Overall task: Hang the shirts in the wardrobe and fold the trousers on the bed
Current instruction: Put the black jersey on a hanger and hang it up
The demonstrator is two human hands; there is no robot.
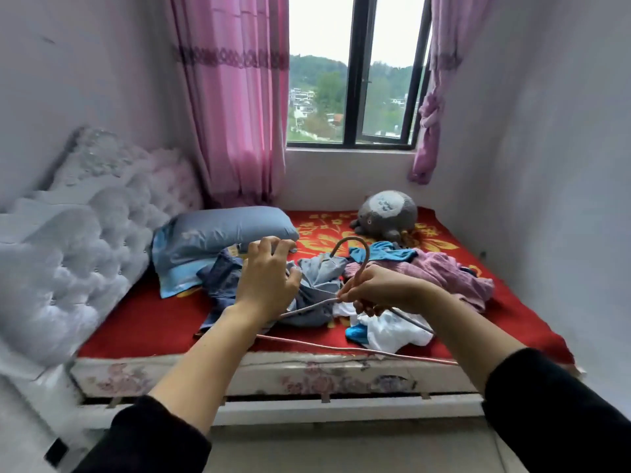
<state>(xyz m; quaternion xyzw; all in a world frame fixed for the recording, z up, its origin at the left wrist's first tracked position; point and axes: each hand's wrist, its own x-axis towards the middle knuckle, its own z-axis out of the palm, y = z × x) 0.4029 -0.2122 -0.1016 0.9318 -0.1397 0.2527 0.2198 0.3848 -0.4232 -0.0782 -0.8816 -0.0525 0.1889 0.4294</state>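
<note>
As the right hand [382,288] grips a pink wire hanger [366,259] and the left hand [266,278] hovers open, the crumpled clothes heap [317,278] looks unsorted.

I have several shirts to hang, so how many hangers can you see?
1: a pink hanger gripped by the right hand over the clothes on the bed. More may lie hidden under the clothes.

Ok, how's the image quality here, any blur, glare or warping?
Head view: soft daylight comes from the window, whose sky is blown out white. Head view: wide-angle warping bows the front edge of the bed. Head view: the headboard on the left is smeared, while the right hand and the hanger it grips look fairly sharp.
</note>
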